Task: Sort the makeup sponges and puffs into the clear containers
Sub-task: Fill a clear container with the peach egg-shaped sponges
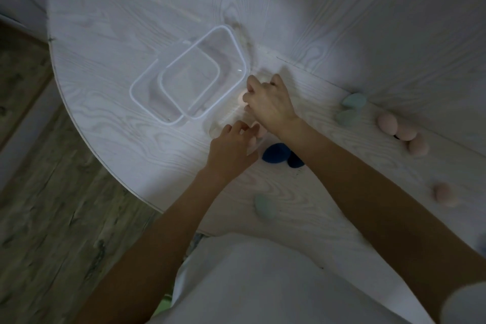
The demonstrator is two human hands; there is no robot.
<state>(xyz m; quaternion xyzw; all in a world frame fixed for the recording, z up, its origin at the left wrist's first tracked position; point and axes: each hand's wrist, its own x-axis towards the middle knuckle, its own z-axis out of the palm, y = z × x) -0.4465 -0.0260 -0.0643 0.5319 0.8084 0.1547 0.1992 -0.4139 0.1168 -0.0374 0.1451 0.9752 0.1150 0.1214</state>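
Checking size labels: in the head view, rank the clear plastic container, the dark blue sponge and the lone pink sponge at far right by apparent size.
1. Clear plastic container
2. Dark blue teardrop sponge
3. Lone pink sponge at far right

Blue versus pink is unsure: an arm hides part of the blue one, and the pink is blurred.

1. Dim, cool light all over; the scene reads grey and underlit.
2. A white counter [110,66] with printed wood grain and a curved edge fills most of the view.
3. A seam crosses its surface diagonally.
4. Grey-brown wood-plank floor [52,218] lies beyond that curved edge.
5. A pale wall or baseboard [18,0] sits in the far corner.
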